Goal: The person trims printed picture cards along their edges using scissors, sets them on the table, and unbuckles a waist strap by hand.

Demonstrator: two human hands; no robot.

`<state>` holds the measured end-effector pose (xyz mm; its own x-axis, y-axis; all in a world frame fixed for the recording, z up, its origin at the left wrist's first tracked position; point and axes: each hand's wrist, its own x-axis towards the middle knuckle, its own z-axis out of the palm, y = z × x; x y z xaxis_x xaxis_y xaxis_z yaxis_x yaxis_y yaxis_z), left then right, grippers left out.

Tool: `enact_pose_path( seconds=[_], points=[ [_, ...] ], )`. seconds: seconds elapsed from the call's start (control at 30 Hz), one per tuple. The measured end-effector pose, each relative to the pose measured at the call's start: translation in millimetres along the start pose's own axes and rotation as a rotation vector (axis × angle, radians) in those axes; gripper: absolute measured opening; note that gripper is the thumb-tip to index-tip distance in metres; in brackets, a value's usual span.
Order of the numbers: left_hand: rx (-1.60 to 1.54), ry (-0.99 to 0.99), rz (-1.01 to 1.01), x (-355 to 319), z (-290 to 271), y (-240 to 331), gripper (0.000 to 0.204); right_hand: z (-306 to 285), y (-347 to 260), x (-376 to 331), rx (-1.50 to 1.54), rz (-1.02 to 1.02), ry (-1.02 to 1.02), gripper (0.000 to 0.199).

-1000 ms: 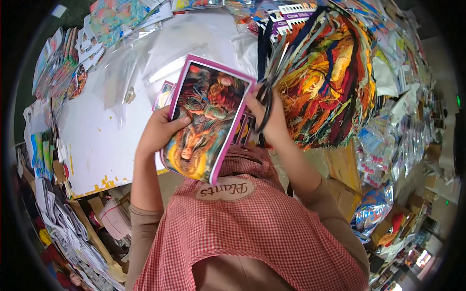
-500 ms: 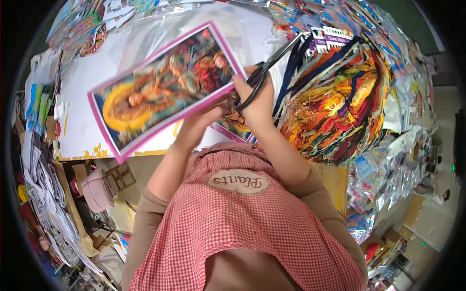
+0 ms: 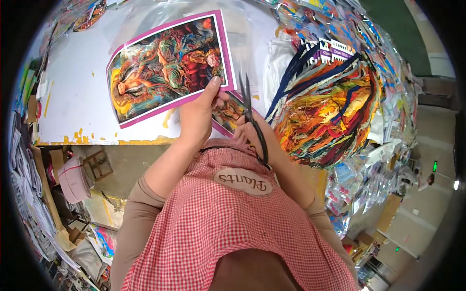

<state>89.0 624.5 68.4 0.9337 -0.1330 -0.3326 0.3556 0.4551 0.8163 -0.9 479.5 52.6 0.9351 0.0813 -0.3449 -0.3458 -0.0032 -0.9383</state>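
Observation:
My left hand [image 3: 198, 114] grips a glossy picture sheet [image 3: 165, 68] by its lower right corner, the thumb on top. The sheet has a purple border around a colourful painted scene and bends a little at its left end. In my right hand [image 3: 266, 136] is a pair of black scissors [image 3: 248, 104], the blades pointing away from me and slightly apart. A second purple-edged picture sheet [image 3: 229, 115] lies on the table between my hands, partly covered. Right of my right hand rests a big bundle of multicoloured embroidery thread [image 3: 330, 106] with dark blue strands on top.
White thread cards [image 3: 335, 48] with purple labels stand at the bundle's far end. Clear plastic packets [image 3: 359, 179] pile up along the right side. The white table [image 3: 73, 97] has yellow tape scraps on its near edge. A pink tied bundle [image 3: 74, 179] stands below left.
My left hand has brought the picture sheet away from me and slightly right, turning it flatter. My right hand has come off the sheet's edge, moving nearer me, and the scissors now point straight away.

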Motion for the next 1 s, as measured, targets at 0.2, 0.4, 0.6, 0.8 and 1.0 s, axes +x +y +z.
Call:
enact_pose_path(
  seconds=[0.2,0.4,0.6,0.8,1.0],
  points=[
    [0.018,-0.019,-0.084,-5.1,2.4,3.1,0.034,18.6,-9.0,-9.4,-0.024,-0.033,-0.014,0.042],
    [0.069,-0.042,-0.022,-7.0,4.5,5.1,0.029,24.9,-17.4,-10.8,0.037,-0.024,0.077,0.022],
    [0.091,-0.061,-0.054,-7.9,1.2,3.7,0.028,25.0,-17.2,-13.6,-0.02,0.01,0.078,0.039],
    [0.077,-0.037,-0.089,-9.6,4.1,5.2,0.028,25.7,-21.6,-15.7,-0.051,0.031,0.104,0.035],
    [0.094,-0.044,-0.076,-7.4,5.9,4.9,0.029,28.3,-28.5,-15.4,0.003,0.145,0.187,0.028]
  ],
)
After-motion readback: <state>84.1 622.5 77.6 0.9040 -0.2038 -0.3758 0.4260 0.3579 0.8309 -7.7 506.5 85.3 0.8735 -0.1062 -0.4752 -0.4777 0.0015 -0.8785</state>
